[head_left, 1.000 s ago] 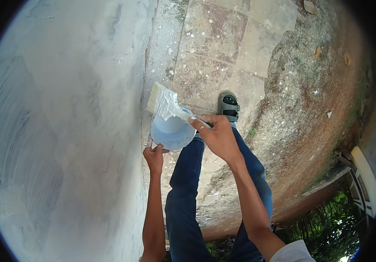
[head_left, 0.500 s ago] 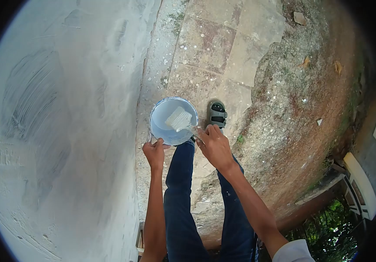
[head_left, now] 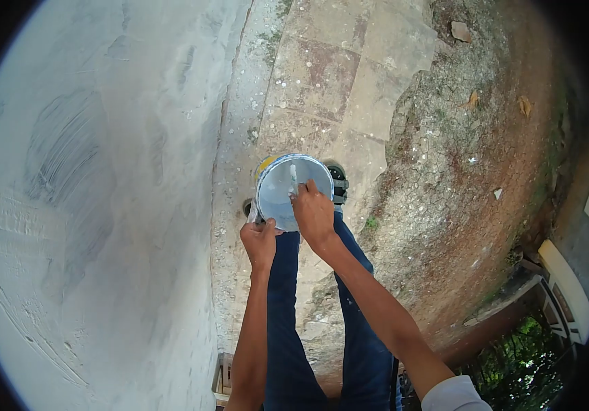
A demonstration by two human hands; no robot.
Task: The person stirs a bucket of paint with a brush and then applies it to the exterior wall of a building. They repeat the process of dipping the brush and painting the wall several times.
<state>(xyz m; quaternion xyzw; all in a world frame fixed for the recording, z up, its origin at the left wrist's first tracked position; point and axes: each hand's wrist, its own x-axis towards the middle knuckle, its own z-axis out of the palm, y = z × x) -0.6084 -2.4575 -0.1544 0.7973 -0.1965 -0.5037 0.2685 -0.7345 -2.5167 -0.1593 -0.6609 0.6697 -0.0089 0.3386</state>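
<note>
A round plastic bucket (head_left: 274,183) with whitish paint low inside hangs in front of my legs. My left hand (head_left: 260,243) is closed on its near-left rim, thumb over the edge. Over the bucket's mouth, my right hand (head_left: 314,216) grips a paintbrush (head_left: 293,178) by the handle. The brush is turned edge-on, with white paint on it, and its bristles point away from me within the bucket's opening. My fingers cover most of the handle.
To the left rises a wall (head_left: 137,226) with streaky whitish paint. Worn paving (head_left: 315,82) splashed with white runs beside it. Rough cracked soil (head_left: 445,171) slopes off to the right, with a loose stone (head_left: 460,31). My sandalled foot (head_left: 337,183) stands just right of the bucket.
The bucket and both hands have shifted right, away from the wall. The paintbrush has turned from flat to edge-on, and my right hand has moved over the bucket's opening.
</note>
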